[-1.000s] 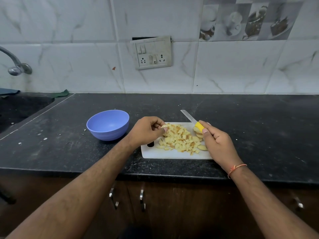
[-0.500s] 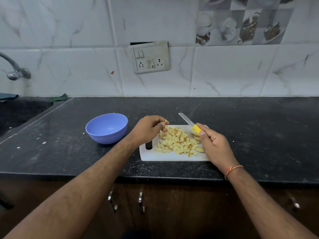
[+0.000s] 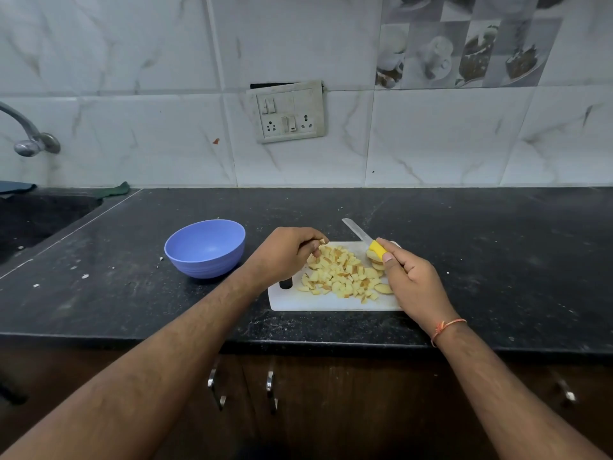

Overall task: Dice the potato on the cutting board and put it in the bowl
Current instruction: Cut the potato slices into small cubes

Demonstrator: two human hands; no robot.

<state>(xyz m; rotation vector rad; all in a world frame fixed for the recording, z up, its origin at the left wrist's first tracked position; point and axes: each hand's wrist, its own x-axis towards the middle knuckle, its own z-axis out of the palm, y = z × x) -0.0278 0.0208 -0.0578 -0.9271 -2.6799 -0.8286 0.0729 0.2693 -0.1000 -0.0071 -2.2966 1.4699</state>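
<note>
On the board: dice (image 3: pixel 338 275) heaped in a loose pile across the middle; a few uncut slices (image 3: pixel 376 260) stacked at the right edge, just beside the knife hand; so the cutting looks mostly done, not finished
Board: white board (image 3: pixel 318 303) flat on the counter (image 3: pixel 481 260), near its front edge; hanging hole at the left end
Left hand: left hand (image 3: pixel 285 254) at the pile's far-left corner, fingers curled, one small cube pinched at the fingertips; probably picking up or gathering strays so they reach the bowl
Right hand: right hand (image 3: pixel 413 280) wrapped round the yellow handle of the knife (image 3: pixel 365 237); thumb laid along the handle; blade pointing up and away to the left, off the food; likely parked clear so the other hand can work safely
Bowl: blue bowl (image 3: pixel 205 249) just left of the board, upright, nothing visible inside; well placed for a short carry or a scrape
Progress: transfer seemingly not begun; slices wait for the blade
Risk: cubes spilling onto the counter in the gap between board and bowl
Beyond: tap (image 3: pixel 31 137) and sink far left; switch plate (image 3: pixel 288 112) on the tiled wall behind
</note>
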